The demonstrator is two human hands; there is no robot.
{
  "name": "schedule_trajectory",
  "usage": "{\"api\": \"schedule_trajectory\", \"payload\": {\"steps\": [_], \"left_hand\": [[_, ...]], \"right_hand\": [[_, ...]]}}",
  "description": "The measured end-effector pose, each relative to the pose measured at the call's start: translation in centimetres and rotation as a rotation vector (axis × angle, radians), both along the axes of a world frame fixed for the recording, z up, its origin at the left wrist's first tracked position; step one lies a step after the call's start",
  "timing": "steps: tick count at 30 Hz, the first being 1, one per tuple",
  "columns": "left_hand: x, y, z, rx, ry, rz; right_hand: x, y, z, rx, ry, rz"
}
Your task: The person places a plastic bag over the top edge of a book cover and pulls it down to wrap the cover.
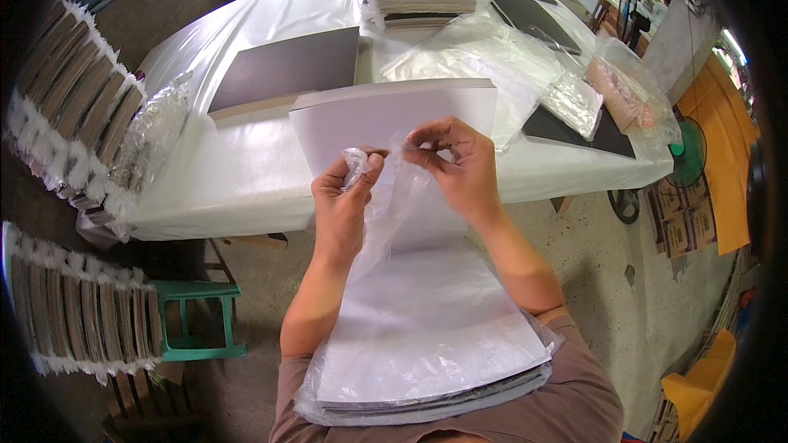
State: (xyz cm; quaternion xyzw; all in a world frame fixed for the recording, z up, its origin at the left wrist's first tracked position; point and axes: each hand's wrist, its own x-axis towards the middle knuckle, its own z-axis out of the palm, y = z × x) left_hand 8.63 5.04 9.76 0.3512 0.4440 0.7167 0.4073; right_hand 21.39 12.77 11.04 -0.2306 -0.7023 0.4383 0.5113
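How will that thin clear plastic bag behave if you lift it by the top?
The clear plastic bag is probably floppy: it crumples and sags between the left hand and right hand. Likely light and slippery, given the glossy thin film.

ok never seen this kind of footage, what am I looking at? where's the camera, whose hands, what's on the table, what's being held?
There is no robot here. The one picture comes from a wide fisheye camera worn on a person's head, looking down, so straight edges bend near the rim and the person's own forearms come in from below.

The left hand and right hand both pinch the top edge of a thin clear plastic bag, held up above a stack of flat white sheets that rests against the person's body and reaches toward the table.

The table is draped in white plastic. On it lie a dark flat board, a white board, loose clear bags and a wrapped pile of sheets. To the left stand rows of bagged boards on edge, with a green stool below.
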Motion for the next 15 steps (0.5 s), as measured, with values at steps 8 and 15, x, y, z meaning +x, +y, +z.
{"api": "schedule_trajectory", "payload": {"steps": [8, 15], "left_hand": [[1.4, -0.2, 0.7, 0.137, 0.064, -0.018], [-0.2, -0.1, -0.3, 0.087, 0.074, 0.015]], "right_hand": [[-0.5, -0.3, -0.4, 0.14, 0.043, -0.052], [0.2, -0.2, -0.2, 0.673, -0.391, -0.431]]}}
